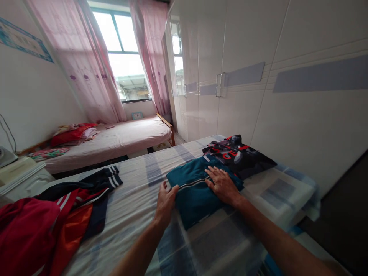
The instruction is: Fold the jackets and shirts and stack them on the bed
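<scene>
A teal zip-up jacket [192, 201], folded into a compact bundle, lies on the bed in front of me with its zipper running across the top. My right hand [222, 185] rests flat on the jacket's right part, fingers spread. At its left edge is my left hand [165, 202], thumb and fingers apart, the thumb touching the fabric. Just beyond the jacket lies a folded black and grey garment with red lettering [244, 159]. To the far left is a loose heap of clothes, with a red jacket [25, 226], an orange piece [71, 230] and a dark striped-cuff garment [94, 180].
The bed has a blue and white checked sheet [135, 214]. A second bed [129, 132] with pink bedding stands under the curtained window. White wardrobe doors [244, 46] line the right side. A white plastic box [28, 182] stands at left.
</scene>
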`<action>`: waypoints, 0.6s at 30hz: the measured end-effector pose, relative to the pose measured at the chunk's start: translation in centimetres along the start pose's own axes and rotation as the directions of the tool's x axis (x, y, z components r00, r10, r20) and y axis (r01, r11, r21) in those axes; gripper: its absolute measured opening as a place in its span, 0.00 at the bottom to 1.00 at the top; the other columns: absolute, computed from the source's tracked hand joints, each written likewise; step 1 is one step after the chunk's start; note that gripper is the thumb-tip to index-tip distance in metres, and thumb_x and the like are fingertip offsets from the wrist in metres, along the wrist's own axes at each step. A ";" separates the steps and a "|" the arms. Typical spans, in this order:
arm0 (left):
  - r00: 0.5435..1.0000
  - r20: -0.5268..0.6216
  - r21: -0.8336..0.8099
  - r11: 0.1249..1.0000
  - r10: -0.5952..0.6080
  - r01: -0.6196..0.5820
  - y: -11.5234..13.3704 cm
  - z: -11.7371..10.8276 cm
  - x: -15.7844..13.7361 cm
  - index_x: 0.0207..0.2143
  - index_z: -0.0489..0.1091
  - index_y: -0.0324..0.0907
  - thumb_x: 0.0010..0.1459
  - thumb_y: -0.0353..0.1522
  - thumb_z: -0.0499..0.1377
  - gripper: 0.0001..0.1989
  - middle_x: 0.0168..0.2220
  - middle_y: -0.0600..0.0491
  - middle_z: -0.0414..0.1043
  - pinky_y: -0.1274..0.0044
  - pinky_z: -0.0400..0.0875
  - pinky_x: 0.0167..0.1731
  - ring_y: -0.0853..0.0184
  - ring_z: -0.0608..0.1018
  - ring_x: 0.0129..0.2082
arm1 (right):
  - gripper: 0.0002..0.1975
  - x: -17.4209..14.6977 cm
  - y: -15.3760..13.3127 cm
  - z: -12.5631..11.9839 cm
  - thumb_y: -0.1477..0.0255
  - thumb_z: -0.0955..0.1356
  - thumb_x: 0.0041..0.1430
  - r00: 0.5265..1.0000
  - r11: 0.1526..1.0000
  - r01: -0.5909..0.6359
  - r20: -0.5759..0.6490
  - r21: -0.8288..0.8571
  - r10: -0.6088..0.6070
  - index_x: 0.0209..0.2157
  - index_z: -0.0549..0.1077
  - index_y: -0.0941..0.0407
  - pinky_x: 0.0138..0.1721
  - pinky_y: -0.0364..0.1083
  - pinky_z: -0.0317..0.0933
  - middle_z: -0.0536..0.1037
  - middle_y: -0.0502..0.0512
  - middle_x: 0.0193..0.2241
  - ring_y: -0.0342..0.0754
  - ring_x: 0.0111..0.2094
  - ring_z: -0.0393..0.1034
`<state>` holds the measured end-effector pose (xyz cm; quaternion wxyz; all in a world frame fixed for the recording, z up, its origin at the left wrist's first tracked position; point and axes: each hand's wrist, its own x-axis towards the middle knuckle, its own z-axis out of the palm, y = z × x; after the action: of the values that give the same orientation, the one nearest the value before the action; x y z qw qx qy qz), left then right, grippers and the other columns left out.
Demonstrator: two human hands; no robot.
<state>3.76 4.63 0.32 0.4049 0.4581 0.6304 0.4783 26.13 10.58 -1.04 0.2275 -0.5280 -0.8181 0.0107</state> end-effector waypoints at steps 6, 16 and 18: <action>0.944 0.247 -0.254 0.925 -0.219 0.281 1.8 -0.2 -0.8 0.42 0.68 0.36 0.47 0.39 0.61 0.21 0.37 0.44 0.74 0.76 0.71 0.28 0.64 0.78 0.33 | 0.28 0.3 -3.1 -3.0 0.59 0.60 0.60 0.998 0.964 -0.064 -0.003 0.258 0.068 0.56 0.66 0.62 0.60 0.56 0.49 0.65 0.66 0.57 0.56 0.60 0.56; 0.849 0.352 -0.126 0.918 0.395 -0.375 6.4 3.8 -4.3 0.54 0.66 0.41 0.48 0.30 0.58 0.28 0.55 0.46 0.62 0.74 0.70 0.42 0.59 0.69 0.50 | 0.26 0.7 -5.1 -8.6 0.55 0.69 0.51 0.923 0.454 -0.376 0.372 0.808 0.102 0.48 0.70 0.56 0.38 0.47 0.67 0.78 0.56 0.40 0.50 0.39 0.73; 0.762 0.435 -0.083 0.864 0.480 -0.497 6.3 4.6 -4.8 0.55 0.66 0.42 0.48 0.29 0.59 0.28 0.58 0.46 0.60 0.71 0.68 0.49 0.58 0.67 0.55 | 0.19 0.5 -4.0 -8.2 0.60 0.71 0.49 0.900 0.337 -0.435 0.395 0.835 0.184 0.39 0.73 0.58 0.34 0.45 0.67 0.79 0.54 0.33 0.47 0.32 0.73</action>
<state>10.56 1.81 5.81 0.3900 0.7100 0.3893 0.4385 25.68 7.44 7.49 0.3742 -0.4589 -0.5817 0.5576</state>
